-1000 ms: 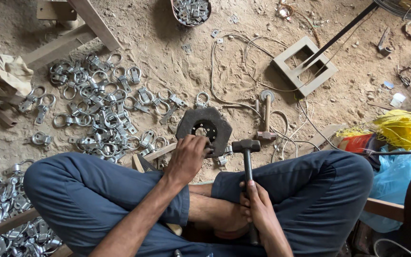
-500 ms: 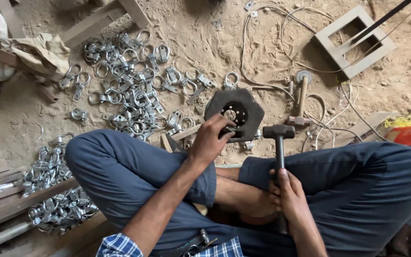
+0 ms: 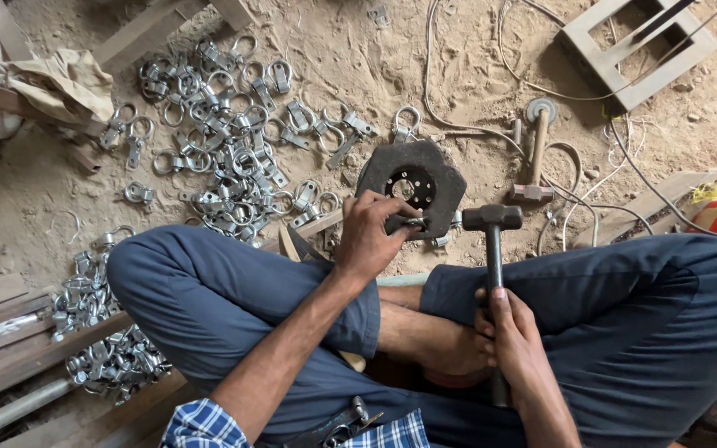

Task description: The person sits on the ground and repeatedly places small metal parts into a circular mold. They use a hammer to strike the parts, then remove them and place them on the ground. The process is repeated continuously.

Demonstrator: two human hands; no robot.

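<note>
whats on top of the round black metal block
The left hand holds a small metal piece on the near edge of the black block. A ring of small holes shows. Whatever the fingers cover is hidden.

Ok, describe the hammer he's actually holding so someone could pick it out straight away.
Start at the dark round metal plate on the sandy ground before the crossed legs. Just right of it stands the hammer, gripped low on its handle by the right hand. Unlike the second hammer lying farther back, its head is raised.
</note>
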